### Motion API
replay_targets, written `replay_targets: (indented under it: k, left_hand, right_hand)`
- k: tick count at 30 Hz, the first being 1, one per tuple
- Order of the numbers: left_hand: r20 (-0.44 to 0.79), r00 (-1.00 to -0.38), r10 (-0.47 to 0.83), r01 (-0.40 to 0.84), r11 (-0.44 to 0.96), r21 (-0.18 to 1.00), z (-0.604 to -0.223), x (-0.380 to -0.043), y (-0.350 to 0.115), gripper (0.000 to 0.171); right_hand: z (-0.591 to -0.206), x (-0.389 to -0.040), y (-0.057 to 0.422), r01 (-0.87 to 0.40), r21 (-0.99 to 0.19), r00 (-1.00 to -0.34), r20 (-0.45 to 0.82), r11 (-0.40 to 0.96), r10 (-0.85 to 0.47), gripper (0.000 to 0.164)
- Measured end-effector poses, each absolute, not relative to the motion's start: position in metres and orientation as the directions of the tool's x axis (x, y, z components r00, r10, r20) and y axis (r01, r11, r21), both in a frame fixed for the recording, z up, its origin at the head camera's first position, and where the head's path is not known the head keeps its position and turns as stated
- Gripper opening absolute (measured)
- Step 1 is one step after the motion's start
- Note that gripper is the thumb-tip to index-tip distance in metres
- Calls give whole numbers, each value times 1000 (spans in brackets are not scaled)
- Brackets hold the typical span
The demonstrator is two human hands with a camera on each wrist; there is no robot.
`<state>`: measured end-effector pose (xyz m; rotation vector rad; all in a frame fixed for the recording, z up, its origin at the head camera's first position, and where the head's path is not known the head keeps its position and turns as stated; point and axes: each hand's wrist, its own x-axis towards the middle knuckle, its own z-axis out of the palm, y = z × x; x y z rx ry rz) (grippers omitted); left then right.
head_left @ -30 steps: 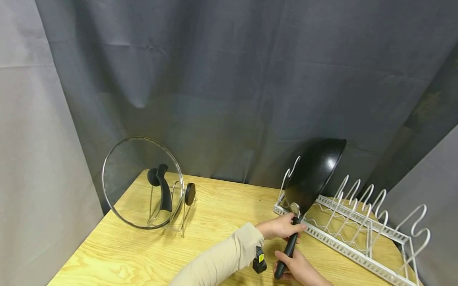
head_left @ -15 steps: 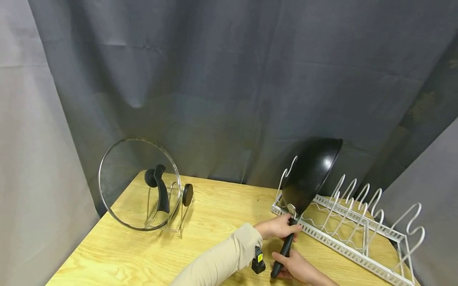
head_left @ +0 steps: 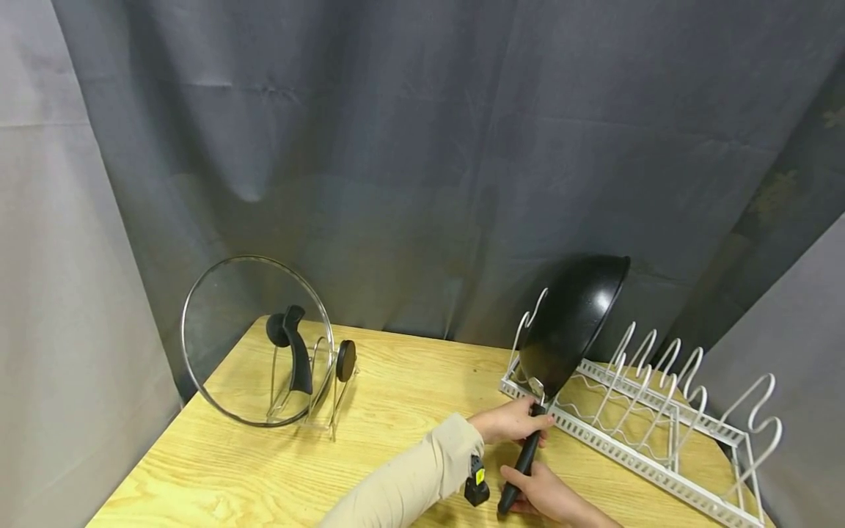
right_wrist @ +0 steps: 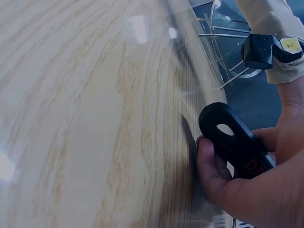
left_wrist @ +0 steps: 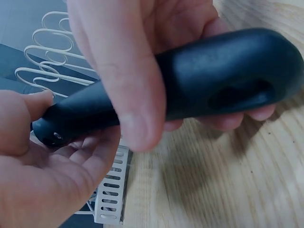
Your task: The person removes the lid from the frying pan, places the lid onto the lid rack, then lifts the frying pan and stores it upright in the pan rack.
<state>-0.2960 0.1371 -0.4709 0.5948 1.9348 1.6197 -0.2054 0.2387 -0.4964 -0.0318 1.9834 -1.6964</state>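
A black wok [head_left: 574, 323] stands tipped on its side in the left end of a white wire pan rack [head_left: 620, 444], its rounded outside facing left. Its long black handle [head_left: 527, 458] points toward the person. My left hand [head_left: 511, 422] grips that handle close to the wok, thumb on one side and fingers below. Farther down, my right hand [head_left: 544, 495] holds the handle's end. In the left wrist view the right thumb [left_wrist: 135, 109] lies across the handle [left_wrist: 190, 71]. The right wrist view shows the holed handle end [right_wrist: 225, 126] between right thumb and fingers.
At the left of the wooden table [head_left: 409, 381], a glass lid [head_left: 247, 341] with a black handle leans upright in a small wire stand [head_left: 337, 411]. Several white wire dividers [head_left: 680, 381] rise from the rack right of the wok. A dark curtain [head_left: 396, 183] hangs behind.
The whole head view has shifted slightly, so everything sits a little farther left. Both hands keep their hold on the handle, and the wok stays in the rack.
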Motion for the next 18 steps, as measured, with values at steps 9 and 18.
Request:
replay_targets:
  k: [9, 18]
  left_hand:
    - [-118, -721, 683, -28, 141, 990, -478, -300, 139, 11]
    - [-128, -734, 667, 34, 225, 974, -471, -299, 121, 19]
  right_hand:
    - [-502, -204, 239, 305, -927, -880, -362, 220, -308, 24]
    - [-499, -196, 237, 258, -923, -929, -317, 284, -188, 29]
